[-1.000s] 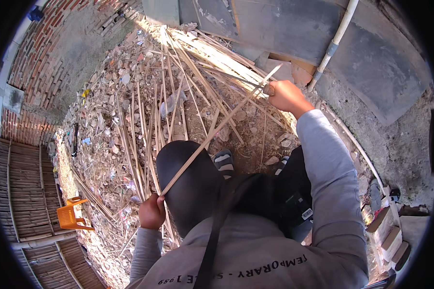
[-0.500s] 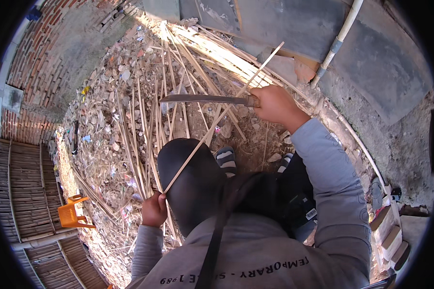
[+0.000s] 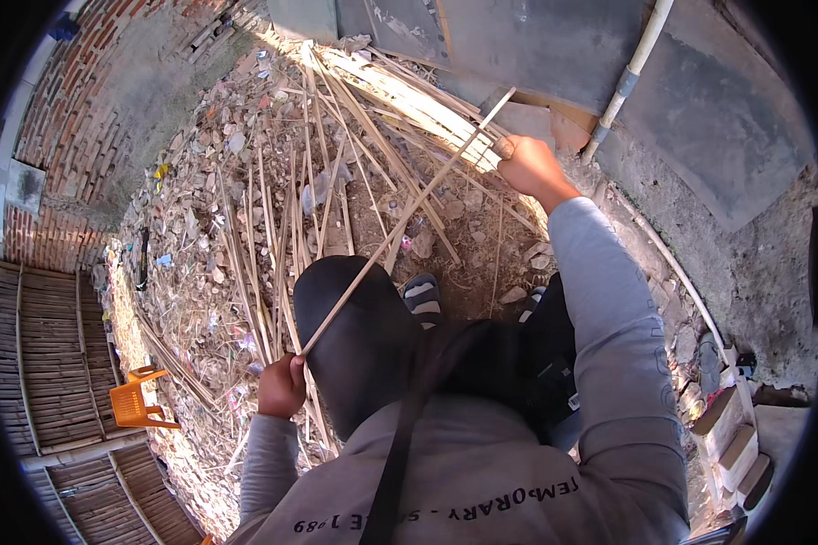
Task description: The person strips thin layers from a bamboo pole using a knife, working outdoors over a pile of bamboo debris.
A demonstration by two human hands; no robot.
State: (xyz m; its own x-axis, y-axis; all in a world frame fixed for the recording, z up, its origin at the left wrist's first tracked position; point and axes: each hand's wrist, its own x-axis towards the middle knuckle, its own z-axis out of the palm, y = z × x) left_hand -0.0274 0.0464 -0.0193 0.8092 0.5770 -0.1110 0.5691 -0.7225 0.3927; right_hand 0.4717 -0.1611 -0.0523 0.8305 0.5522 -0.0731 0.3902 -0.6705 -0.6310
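Your left hand (image 3: pixel 282 386) is clenched on the bamboo strip (image 3: pixel 400 222); your right hand (image 3: pixel 529 168) grasps a knife handle. Keep the strip steady.

Brick wall (image 3: pixel 82 136) seen at left; grey concrete wall (image 3: pixel 536 45) at top, white pipe (image 3: pixel 629 73) fixed on it. Ground littered with rubble (image 3: pixel 200 209). Orange plastic chair (image 3: pixel 136 400) set by bamboo fence (image 3: pixel 36 354). Sunlit.

Bare, dusty earth ground (image 3: pixel 482 263) is carrying everything. Long pale split bamboo strips (image 3: pixel 273 245) are lying scattered across the frame's centre and upper left, mixed with grey stone rubble and litter (image 3: pixel 200 191). A small orange plastic chair (image 3: pixel 136 400) is standing at lower left.
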